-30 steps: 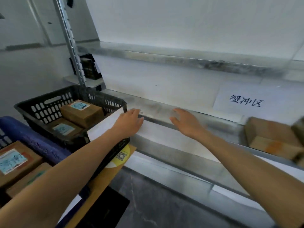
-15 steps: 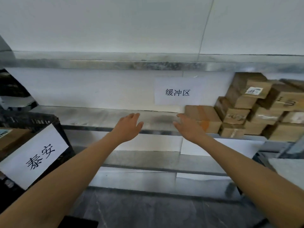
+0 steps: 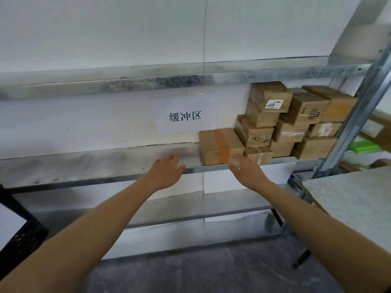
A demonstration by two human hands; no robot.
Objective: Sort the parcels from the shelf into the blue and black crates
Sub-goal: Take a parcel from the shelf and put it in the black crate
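Observation:
Several brown cardboard parcels (image 3: 296, 121) are stacked at the right end of the metal shelf (image 3: 95, 163). The nearest one, a parcel with an orange tape band (image 3: 220, 144), lies alone at the front left of the stack. My left hand (image 3: 165, 172) is stretched out with straight fingers over the shelf's front edge, left of that parcel and holding nothing. My right hand (image 3: 247, 170) reaches with open fingers at the parcel's front right corner; whether it touches the parcel I cannot tell. A corner of the black crate (image 3: 19, 233) shows at the far left. The blue crate is out of view.
A white paper sign (image 3: 185, 116) with black characters hangs on the shelf's back wall. A slanted metal upright (image 3: 355, 121) bounds the shelf on the right. A speckled grey tabletop (image 3: 357, 201) juts in at the right. Lower shelves and a dark floor (image 3: 201, 273) lie below.
The view has swung right, from the crates to the shelf's parcel stack. Both hands, still open, have moved toward the orange-taped parcel.

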